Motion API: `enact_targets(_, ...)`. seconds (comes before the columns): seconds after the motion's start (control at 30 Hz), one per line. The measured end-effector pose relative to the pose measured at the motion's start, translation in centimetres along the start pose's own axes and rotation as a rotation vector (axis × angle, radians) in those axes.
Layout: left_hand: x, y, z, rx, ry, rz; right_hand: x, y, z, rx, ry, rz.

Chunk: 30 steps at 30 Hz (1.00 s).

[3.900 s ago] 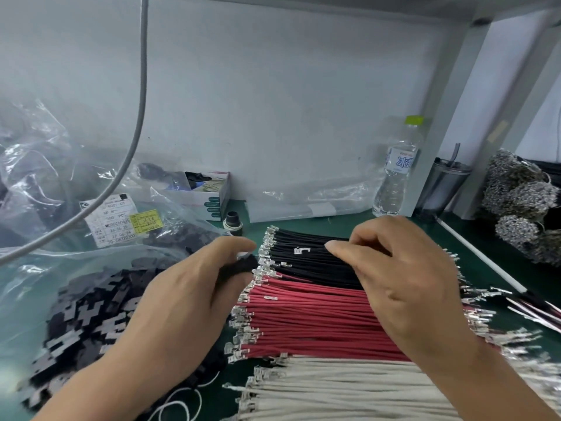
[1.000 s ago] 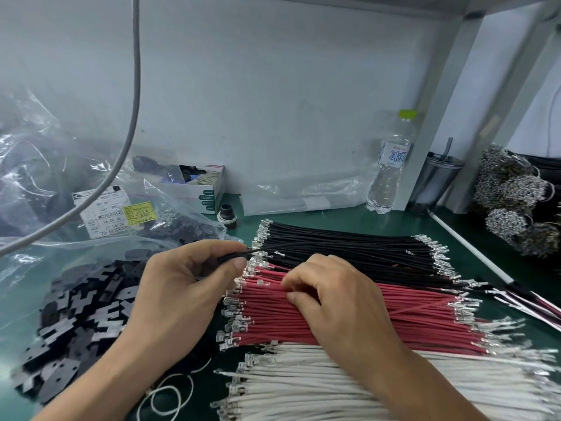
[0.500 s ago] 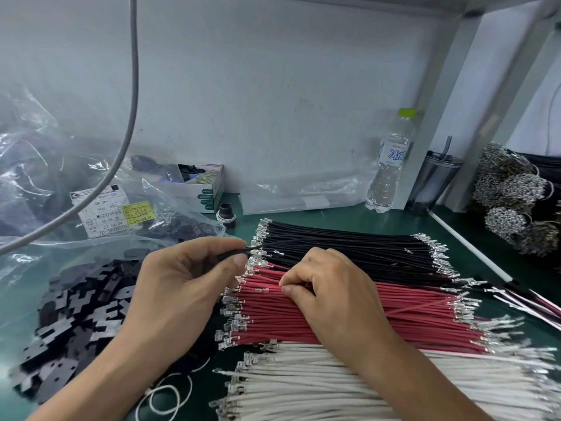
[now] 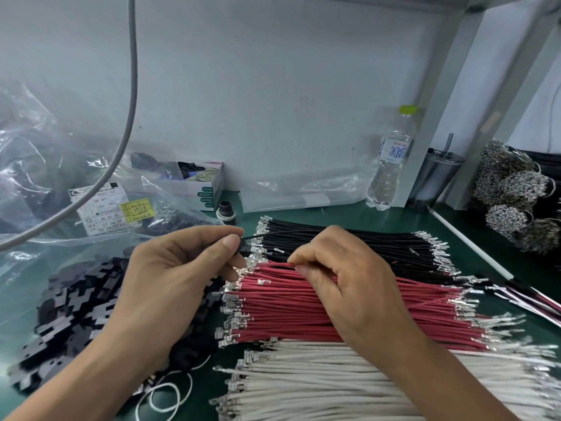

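Note:
Three flat rows of short wires with metal terminals lie on the green bench: black wires (image 4: 349, 241) at the back, red wires (image 4: 288, 302) in the middle, white wires (image 4: 318, 381) nearest me. My left hand (image 4: 170, 278) pinches a small black connector part (image 4: 241, 243) with a black wire running from it toward the black row. My right hand (image 4: 343, 278) rests on the red row and pinches one red wire near its left end between thumb and forefinger.
A pile of black connector parts (image 4: 69, 311) spills from a clear plastic bag (image 4: 45, 183) at left. White rubber bands (image 4: 164, 393) lie in front. A small box (image 4: 197, 183), water bottle (image 4: 390, 165), dark cup (image 4: 434, 177) and terminal bundles (image 4: 513, 192) stand behind.
My right hand came down from the black row onto the red row and has picked up a single red wire. My left hand keeps holding the black part with the black wire.

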<state>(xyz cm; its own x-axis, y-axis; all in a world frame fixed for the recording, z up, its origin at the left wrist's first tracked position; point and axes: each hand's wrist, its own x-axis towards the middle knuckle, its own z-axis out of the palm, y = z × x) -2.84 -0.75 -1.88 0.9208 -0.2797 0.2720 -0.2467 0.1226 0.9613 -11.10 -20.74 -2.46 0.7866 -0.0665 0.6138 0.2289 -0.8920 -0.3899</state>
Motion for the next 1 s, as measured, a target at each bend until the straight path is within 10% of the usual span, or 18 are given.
enact_targets(1.0, 0.6, -1.7, 0.0, -0.302, -0.261, -0.372, 0.5, -0.6, -2.7, 0.156, -0.055, 0.031)
